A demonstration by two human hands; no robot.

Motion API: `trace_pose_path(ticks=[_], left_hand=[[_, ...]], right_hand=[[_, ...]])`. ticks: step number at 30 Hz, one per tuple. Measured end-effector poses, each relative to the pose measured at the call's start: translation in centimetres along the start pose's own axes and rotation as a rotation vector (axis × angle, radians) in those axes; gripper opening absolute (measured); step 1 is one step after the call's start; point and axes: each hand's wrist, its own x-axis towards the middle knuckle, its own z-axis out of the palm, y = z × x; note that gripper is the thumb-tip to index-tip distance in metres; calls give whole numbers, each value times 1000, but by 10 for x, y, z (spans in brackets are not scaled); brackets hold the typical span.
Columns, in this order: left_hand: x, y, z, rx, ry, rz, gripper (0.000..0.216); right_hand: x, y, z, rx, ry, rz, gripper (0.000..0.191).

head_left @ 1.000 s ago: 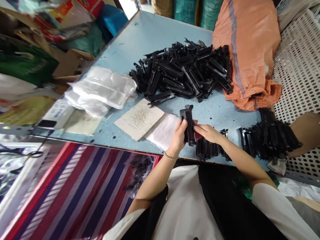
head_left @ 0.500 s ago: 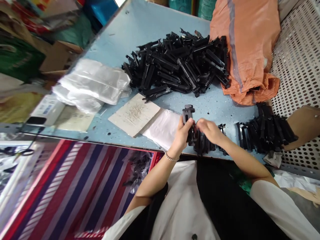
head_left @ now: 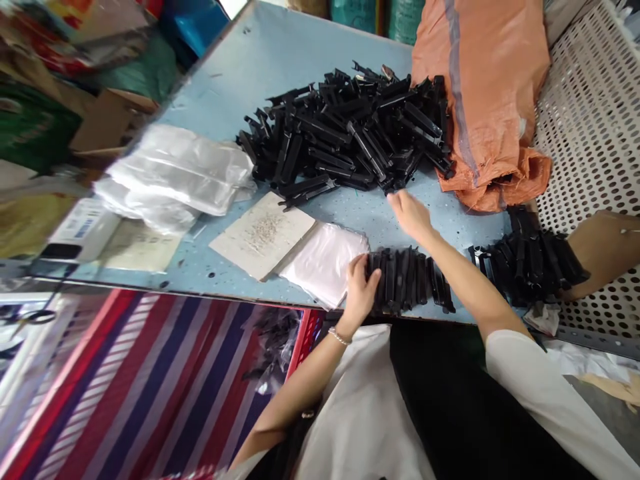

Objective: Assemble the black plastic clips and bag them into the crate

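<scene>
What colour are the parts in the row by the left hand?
The row of parts is black, best seen in the head view.

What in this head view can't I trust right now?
All head view.
Right hand fingertips: motion-blurred, contact with black parts pile unclear.
Row of parts, left end: covered by left hand.
Orange sack contents: hidden by fabric.
White box print: blurred.

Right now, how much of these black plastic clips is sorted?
Done: lined-up clips in a near row and a right row. In hand: left hand rests on the near row; right hand reaches toward the loose pile. Left: that large pile.
</scene>
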Motion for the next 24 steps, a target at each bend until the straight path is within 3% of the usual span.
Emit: trace_pose_path(ticks=[3, 6, 10, 12, 15, 19, 21, 22, 24], left_hand=[[-5, -8, 15, 200, 9, 154, 52], [-2, -6, 22, 271, -3, 216, 56], [0, 1, 10, 250, -48, 232, 55], [2, 7, 1, 192, -50, 219, 53], [13, 24, -5, 21, -41, 163, 47], [43, 66, 9, -501, -149, -84, 56], [57, 88, 17, -788, -196, -231, 57], [61, 97, 19, -878, -195, -283, 55], [61, 109, 18, -906, -168, -338, 51]], right_hand=[[72, 20, 2, -5, 268, 275, 52], [112, 27, 1, -31, 434, 279, 51], [127, 29, -20, -136, 328, 133, 30], [121, 35, -38, -129, 344, 100, 20], [87, 43, -58, -58, 535, -5, 23], [-11, 28, -46, 13, 717, -324, 23], [-64, 13, -31, -22, 675, -575, 20], [-85, 6, -24, -43, 588, -715, 23], [-114, -2, -19, -21, 426, -881, 34]])
